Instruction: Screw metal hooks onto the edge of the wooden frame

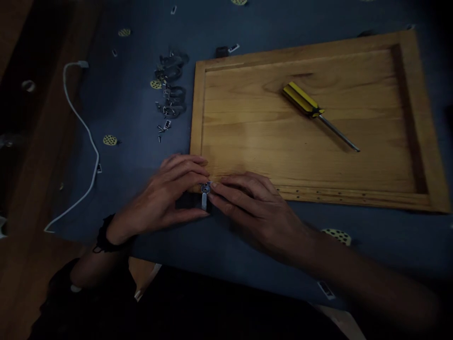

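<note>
A small metal hinge sits at the near left corner of a wooden cabinet door panel lying flat on a dark blue table cover. My left hand curls its fingers around the hinge from the left. From the right, my right hand pinches the same piece with its fingertips. Both hands rest against the panel's near edge. On the panel, well away from both hands, lies a yellow-and-black-handled screwdriver.
A pile of metal hinges and screws lies left of the panel. A white cable runs along the table's left side. Yellow perforated discs are scattered on the cover; one more disc sits by my right forearm.
</note>
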Motion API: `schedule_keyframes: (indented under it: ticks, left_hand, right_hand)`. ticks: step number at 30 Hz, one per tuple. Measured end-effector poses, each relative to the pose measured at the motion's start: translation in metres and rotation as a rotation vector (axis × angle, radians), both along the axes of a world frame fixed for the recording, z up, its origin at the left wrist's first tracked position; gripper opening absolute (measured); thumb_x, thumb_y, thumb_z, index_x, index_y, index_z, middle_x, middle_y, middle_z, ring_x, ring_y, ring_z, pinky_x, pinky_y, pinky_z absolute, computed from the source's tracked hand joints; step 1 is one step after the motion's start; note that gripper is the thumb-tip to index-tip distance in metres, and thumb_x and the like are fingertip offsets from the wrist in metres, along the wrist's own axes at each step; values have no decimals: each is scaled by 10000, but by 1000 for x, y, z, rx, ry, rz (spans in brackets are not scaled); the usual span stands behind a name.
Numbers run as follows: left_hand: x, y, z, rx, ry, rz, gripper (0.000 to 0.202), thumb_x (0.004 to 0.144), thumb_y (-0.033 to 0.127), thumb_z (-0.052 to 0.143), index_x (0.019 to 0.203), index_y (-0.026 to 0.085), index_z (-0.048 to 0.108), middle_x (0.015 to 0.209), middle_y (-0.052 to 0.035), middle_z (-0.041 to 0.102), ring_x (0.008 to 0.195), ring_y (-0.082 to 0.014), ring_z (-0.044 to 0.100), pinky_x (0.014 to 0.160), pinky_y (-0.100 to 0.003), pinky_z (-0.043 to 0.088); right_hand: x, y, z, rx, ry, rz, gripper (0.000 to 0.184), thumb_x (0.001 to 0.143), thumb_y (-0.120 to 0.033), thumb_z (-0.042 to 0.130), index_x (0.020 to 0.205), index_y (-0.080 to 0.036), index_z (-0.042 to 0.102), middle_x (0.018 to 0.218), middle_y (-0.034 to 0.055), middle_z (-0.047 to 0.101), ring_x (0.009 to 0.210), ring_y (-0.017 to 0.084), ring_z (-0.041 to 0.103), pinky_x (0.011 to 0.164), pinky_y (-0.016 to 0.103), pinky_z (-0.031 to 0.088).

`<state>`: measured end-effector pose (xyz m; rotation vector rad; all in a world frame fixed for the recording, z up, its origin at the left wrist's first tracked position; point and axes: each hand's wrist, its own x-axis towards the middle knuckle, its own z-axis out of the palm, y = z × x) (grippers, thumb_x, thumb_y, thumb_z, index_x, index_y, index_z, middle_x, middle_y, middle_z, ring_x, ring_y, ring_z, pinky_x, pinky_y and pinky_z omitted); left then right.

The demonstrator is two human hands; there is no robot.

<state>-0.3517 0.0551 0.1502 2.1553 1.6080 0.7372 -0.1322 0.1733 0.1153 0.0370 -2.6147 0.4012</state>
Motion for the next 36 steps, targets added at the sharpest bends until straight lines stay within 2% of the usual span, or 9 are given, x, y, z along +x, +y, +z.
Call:
schedule_keyframes:
  ticks: [5, 10, 15, 22, 36]
  left_hand:
    - [0, 1, 0, 3, 3, -4, 406, 913, 399, 752, 1211, 161, 613, 1209, -120, 699, 1343, -281, 571, 1132, -501, 479]
    - [0, 1, 1, 2, 3, 3, 400, 917, 409, 745, 1208, 169, 612, 1207, -117, 700, 1342, -281, 564, 1123, -505, 488]
    - [0, 0, 1, -9, 5, 5, 397, 921, 406, 741, 1223, 185, 607, 1220, -110, 698, 1349, -276, 557, 1118, -512, 493]
    - [0, 0, 0, -1, 3, 10, 390, 919, 414, 741, 1218, 198, 614, 1210, -102, 700, 1340, -281, 565, 1118, -516, 487]
    - [-1, -1, -1, -8, -31, 10, 387, 922, 405, 739, 1215, 197, 596, 1227, -108, 684, 1341, -283, 548, 1115, -514, 476]
  right_hand:
    - [-1, -1, 0, 34, 11, -30, 324, 1101, -181, 404, 1236, -166, 698, 1220, 48, 751, 1191, 216, 619, 1025, 397, 537]
    - [-2, -2, -3, 46, -22, -17, 341, 1097, -177, 389, 1256, -186, 691, 1226, 68, 731, 1208, 225, 604, 1052, 446, 519]
    - [-1, -2, -5, 47, -11, -17, 342, 1101, -183, 371, 1253, -198, 676, 1254, 59, 724, 1232, 213, 594, 1075, 435, 494]
    - [-1, -2, -3, 51, 5, 4, 339, 1092, -159, 369, 1247, -130, 669, 1245, 99, 729, 1238, 227, 564, 1080, 421, 460]
    - [-3, -2, -5, 38, 3, 15, 321, 1074, -151, 410, 1262, -156, 671, 1238, 115, 722, 1195, 239, 579, 1013, 450, 506]
